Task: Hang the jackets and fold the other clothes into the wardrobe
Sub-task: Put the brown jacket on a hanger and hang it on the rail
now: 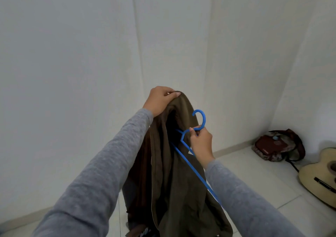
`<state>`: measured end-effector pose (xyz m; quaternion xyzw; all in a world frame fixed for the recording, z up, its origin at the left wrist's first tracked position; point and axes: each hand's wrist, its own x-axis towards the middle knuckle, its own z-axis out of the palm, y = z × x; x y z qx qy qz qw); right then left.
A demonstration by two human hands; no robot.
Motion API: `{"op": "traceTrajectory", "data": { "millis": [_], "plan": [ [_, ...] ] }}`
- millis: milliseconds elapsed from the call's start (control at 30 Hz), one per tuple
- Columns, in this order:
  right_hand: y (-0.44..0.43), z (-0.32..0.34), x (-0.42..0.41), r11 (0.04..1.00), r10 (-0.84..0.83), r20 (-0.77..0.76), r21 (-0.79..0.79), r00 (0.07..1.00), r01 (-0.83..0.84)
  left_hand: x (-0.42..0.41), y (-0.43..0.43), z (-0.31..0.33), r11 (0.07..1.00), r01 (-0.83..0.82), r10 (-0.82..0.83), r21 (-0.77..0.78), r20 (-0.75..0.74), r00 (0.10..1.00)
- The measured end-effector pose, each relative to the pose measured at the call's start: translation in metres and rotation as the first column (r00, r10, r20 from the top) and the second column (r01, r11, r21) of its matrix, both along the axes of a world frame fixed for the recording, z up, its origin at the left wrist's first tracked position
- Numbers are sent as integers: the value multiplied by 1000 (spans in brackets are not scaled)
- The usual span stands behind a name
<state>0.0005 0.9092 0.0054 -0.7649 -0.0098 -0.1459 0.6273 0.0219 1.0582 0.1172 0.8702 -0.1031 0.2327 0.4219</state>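
Note:
An olive-brown jacket (174, 173) hangs in front of me, held up at its top. My left hand (160, 100) grips the jacket's top edge, fingers curled over the fabric. My right hand (201, 144) pinches a blue plastic hanger (199, 117) at the base of its hook. One arm of the hanger reaches into the jacket's opening, the other runs down along the jacket's right side. Both arms wear grey sleeves. No wardrobe is in view.
White walls (72, 55) meet in a corner ahead. On the pale tiled floor (254, 173) at the right lie a dark red bag (278, 147) against the wall and an acoustic guitar (320, 175) near the frame's right edge. Dark items show at the bottom under the jacket.

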Motion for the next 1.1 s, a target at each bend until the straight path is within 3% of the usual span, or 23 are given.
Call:
{"op": "traceTrajectory", "data": {
  "millis": [133, 233, 300, 367, 400, 433, 467, 500, 567, 600, 633, 700, 800, 900, 1000, 1100],
  "plan": [
    [12, 12, 3, 994, -92, 8, 53, 996, 91, -21, 12, 13, 996, 82, -83, -21, -47, 995],
    [18, 23, 5, 991, -100, 69, 97, 993, 94, -38, 25, 8, 964, 218, -160, 154, -322, 933],
    [20, 26, 6, 986, -119, 95, 129, 988, 106, -46, 30, -3, 915, 361, -190, 182, -595, 781],
    [22, 27, 4, 984, -119, 114, 144, 986, 102, -53, 35, -15, 904, 419, -167, 88, -828, 535],
    [21, 26, 3, 986, -106, 125, 144, 986, 88, -50, 37, -23, 895, 445, -160, 47, -894, 418],
    [22, 26, 2, 989, -80, 142, 134, 987, 61, -49, 39, -27, 877, 477, -138, 54, -924, 358],
    [22, 25, 2, 992, -48, 165, 119, 985, 28, -44, 43, -32, 865, 487, -91, 121, -917, 389],
    [22, 23, 2, 994, -21, 184, 107, 983, 2, -40, 48, -34, 857, 452, -25, 247, -857, 515],
    [21, 22, 2, 994, 1, 199, 110, 980, -23, -26, 59, -38, 833, 174, 137, 525, -500, 855],
    [19, 21, 2, 992, 3, 199, 121, 980, -28, -22, 61, -40, 813, 3, 189, 582, -269, 944],
    [17, 20, 3, 991, 7, 200, 128, 980, -33, -18, 62, -41, 791, -107, 201, 602, -90, 975],
    [12, 17, 2, 993, 32, 202, 105, 979, -54, -14, 59, -43, 712, -143, 163, 687, 36, 986],
    [6, 16, -1, 990, 96, 213, 77, 972, -115, -1, 49, -50, 581, 13, 70, 814, -65, 995],
    [2, 14, -1, 985, 149, 203, 58, 968, -163, 9, 43, -47, 555, 189, 11, 810, -234, 972],
    [-4, 18, -2, 975, 194, 172, 77, 966, -209, 13, 38, -43, 500, 144, 44, 854, -191, 981],
    [-13, 23, 1, 930, 347, 89, 100, 934, -355, 11, 36, -50, 529, 62, 44, 847, -100, 994]
  ]
}}
